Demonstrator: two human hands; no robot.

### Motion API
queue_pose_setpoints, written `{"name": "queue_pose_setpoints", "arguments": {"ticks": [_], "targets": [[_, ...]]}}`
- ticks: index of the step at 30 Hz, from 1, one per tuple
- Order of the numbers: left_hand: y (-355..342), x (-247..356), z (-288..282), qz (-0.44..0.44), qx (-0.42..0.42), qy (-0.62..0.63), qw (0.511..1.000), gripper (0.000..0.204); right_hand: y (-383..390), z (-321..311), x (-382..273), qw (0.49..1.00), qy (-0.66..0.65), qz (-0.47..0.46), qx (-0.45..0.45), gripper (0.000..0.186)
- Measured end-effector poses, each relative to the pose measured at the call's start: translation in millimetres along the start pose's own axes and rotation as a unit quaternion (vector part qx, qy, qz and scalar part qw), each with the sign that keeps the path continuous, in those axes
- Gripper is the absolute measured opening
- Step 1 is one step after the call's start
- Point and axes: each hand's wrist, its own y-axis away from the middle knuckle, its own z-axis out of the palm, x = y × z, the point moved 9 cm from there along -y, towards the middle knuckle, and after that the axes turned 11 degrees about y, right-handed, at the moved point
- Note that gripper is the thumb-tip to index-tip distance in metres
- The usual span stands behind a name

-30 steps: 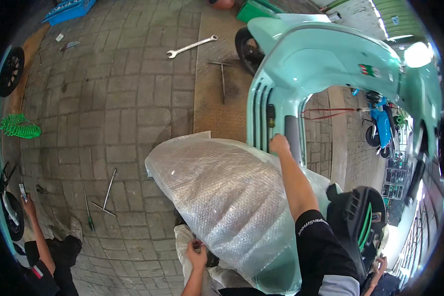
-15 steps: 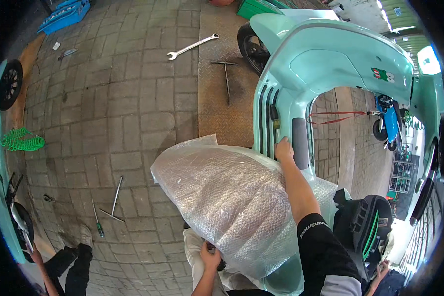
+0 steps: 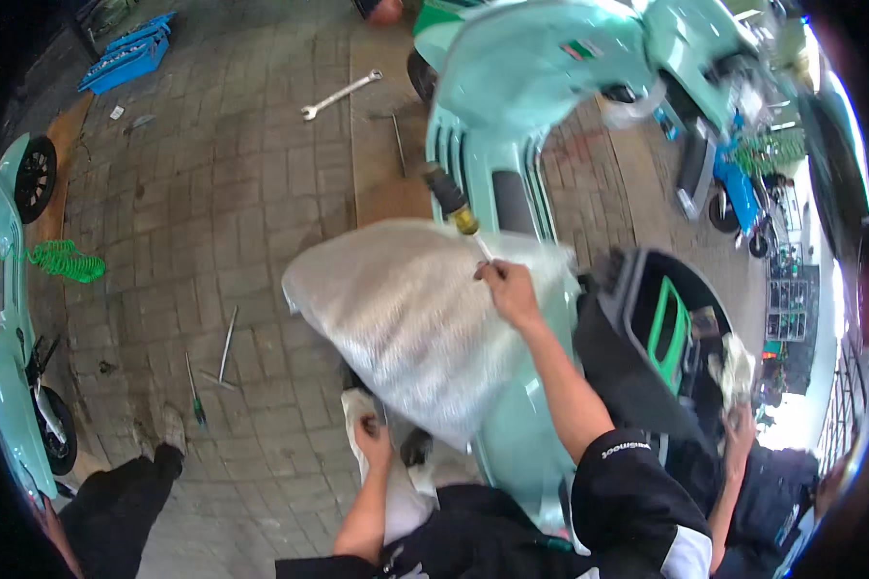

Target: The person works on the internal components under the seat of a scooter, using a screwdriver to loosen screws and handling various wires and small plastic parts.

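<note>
My right hand (image 3: 508,292) is closed on the metal shaft of a screwdriver (image 3: 459,210). Its black and yellow handle points up and away, over the far edge of the bubble wrap (image 3: 406,318). This wrap covers the near left part of a mint-green scooter (image 3: 512,135). At lower left of the wrap, my left hand (image 3: 371,442) is curled closed beside my knee, apart from the wrap; a dark spot shows at its fingers, too small to name. Motion blur softens the scooter and the wrap.
On the brick floor lie a combination wrench (image 3: 342,96), T-handle tools (image 3: 225,349) and a green-handled screwdriver (image 3: 196,400). A blue toolbox (image 3: 128,63) stands far left. Another mint scooter (image 3: 10,270) is at left. People work at lower left and at right, beside a dark open compartment (image 3: 637,318).
My right hand has lifted the screwdriver off the scooter's footboard and drawn it back over the wrap. My left hand has come away from the wrap's lower edge. The view has shifted.
</note>
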Motion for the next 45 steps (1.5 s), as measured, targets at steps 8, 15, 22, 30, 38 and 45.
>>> {"name": "queue_pose_setpoints", "arguments": {"ticks": [8, 15, 22, 30, 38, 45], "targets": [[126, 82, 23, 0.174, -0.051, -0.018, 0.983, 0.038, 346, -121, 14, 0.962, -0.209, -0.161, 0.075, 0.036], [277, 177, 162, 0.342, -0.343, 0.022, 0.874, 0.032, 476, -196, 137, 0.969, -0.160, -0.091, 0.165, 0.017], [387, 224, 281, 0.457, -0.519, -0.139, 0.710, 0.063, 510, -231, 222, 0.939, -0.023, 0.014, 0.342, 0.043], [395, 172, 315, 0.411, -0.576, -0.371, 0.601, 0.091, 495, -215, 269, 0.926, -0.252, 0.013, 0.282, 0.043], [399, 170, 313, 0.464, -0.550, -0.396, 0.571, 0.085, 469, -206, 294, 0.897, -0.371, 0.107, 0.215, 0.019], [402, 167, 311, 0.477, -0.537, -0.415, 0.558, 0.079, 472, -205, 298, 0.921, -0.284, 0.087, 0.251, 0.015]]}}
